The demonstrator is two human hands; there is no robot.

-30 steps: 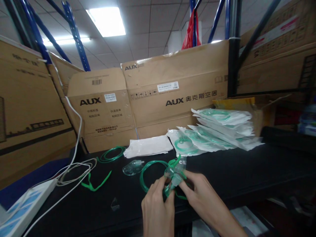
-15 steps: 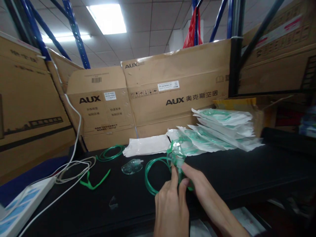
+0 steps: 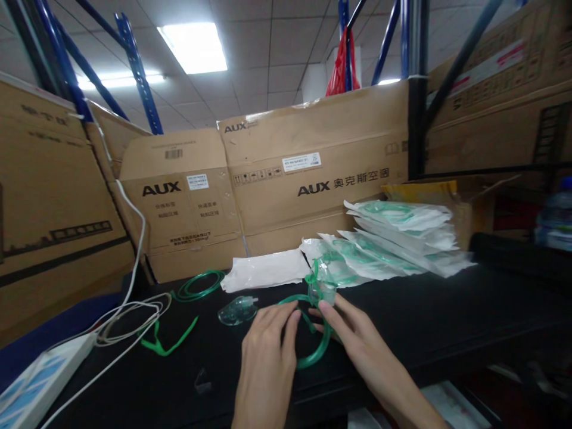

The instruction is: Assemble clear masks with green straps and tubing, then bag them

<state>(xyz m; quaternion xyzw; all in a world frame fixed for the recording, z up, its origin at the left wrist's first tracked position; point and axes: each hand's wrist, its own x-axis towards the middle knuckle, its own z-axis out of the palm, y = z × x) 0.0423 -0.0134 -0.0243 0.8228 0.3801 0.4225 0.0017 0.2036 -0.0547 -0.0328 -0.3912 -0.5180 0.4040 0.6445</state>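
My left hand (image 3: 267, 357) lies on the black tabletop (image 3: 447, 310) with its fingers stretched onto a coil of green tubing (image 3: 313, 351). My right hand (image 3: 357, 345) reaches from the right, fingertips pinching the clear mask piece with its green strap (image 3: 322, 280) that stands at the top of the coil. A second clear mask (image 3: 236, 311) lies just left of the hands. A loose green strap (image 3: 167, 342) and another green tube coil (image 3: 199, 285) lie farther left.
Sealed white packs with green tubing (image 3: 402, 235) are piled at the back right, a flat white bag (image 3: 266, 269) beside them. Cardboard boxes (image 3: 286, 179) wall the back and left. White cables (image 3: 129, 310) and a power strip (image 3: 36, 381) lie at left.
My left hand has let go of the mask piece and spread flat on the tubing. The coil has dropped onto the table; my right hand stays at the mask.
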